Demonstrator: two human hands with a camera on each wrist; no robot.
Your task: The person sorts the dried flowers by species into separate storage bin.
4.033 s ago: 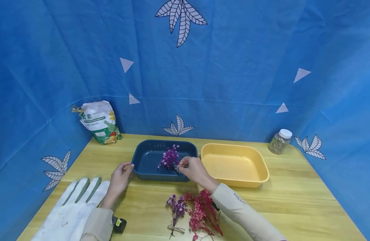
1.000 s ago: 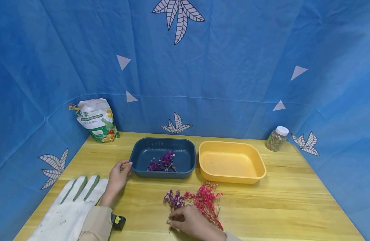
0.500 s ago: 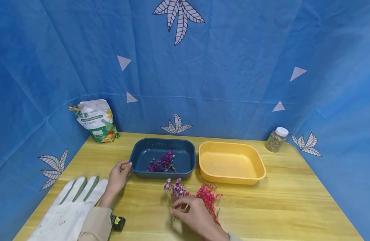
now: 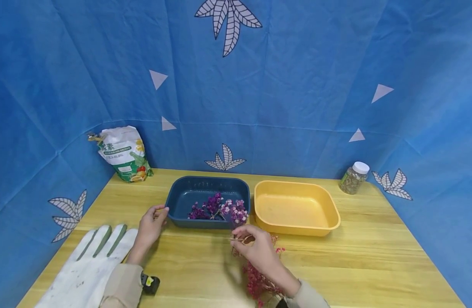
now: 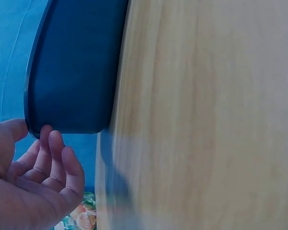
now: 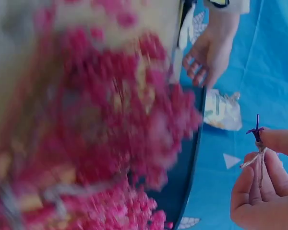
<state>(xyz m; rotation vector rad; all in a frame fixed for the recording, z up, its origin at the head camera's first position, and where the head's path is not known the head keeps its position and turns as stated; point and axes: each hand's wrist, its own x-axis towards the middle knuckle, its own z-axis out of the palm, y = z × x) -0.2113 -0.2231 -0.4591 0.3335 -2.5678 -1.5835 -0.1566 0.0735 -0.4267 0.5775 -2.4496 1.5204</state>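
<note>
My left hand (image 4: pixel 150 226) pinches the left rim of the dark blue basin (image 4: pixel 178 220); in the left wrist view its thumb and fingertips meet at the basin corner. Inside the basin lie deep purple dried flowers (image 4: pixel 205 207). My right hand (image 4: pixel 261 252) pinches the stems of a light purple dried flower bunch (image 4: pixel 237 212), whose blooms overlap the basin's front right corner. In the right wrist view, twine (image 6: pixel 262 155) is tied round those stems. Below the right hand a bunch of pinkish-red dried flowers (image 4: pixel 255 282) lies on the table, partly hidden by the forearm.
A yellow basin (image 4: pixel 297 229) stands right of the blue one. At the back left is a white and green bag (image 4: pixel 124 154); at the back right, a jar with a white lid (image 4: pixel 353 177). White gloves (image 4: pixel 78 269) lie under the left forearm. Blue cloth surrounds the table.
Deep purple flowers were let go in the blue basin. My right hand then took the light purple bunch from the table and carried it forward and right. My left hand stayed put.
</note>
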